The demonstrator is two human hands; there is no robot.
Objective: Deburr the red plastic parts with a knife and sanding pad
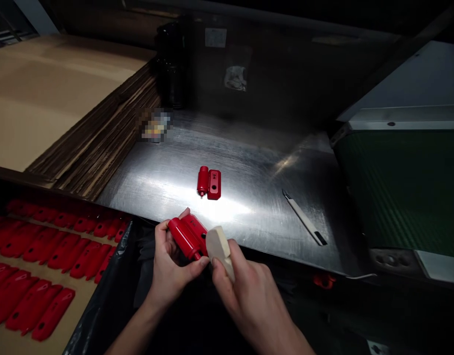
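Observation:
My left hand (171,266) is closed around a red plastic part (184,237), which has a glossy cylinder beside a flat piece with a dark hole. In my right hand (249,286) is a pale, flat pad with a rounded top (217,245), pinched between thumb and fingers. The pad's edge meets the lower right side of the red part; whether it presses there I cannot tell. Beyond my hands, a similar red part (214,185) lies on the metal table (249,148). My right palm hides the pad's lower end.
A white-handled craft knife (303,218) lies on the table's right. Stacked cardboard sheets (64,98) stand at the left, above a lined box holding rows of red parts (52,313). To the right is a green conveyor belt (407,187).

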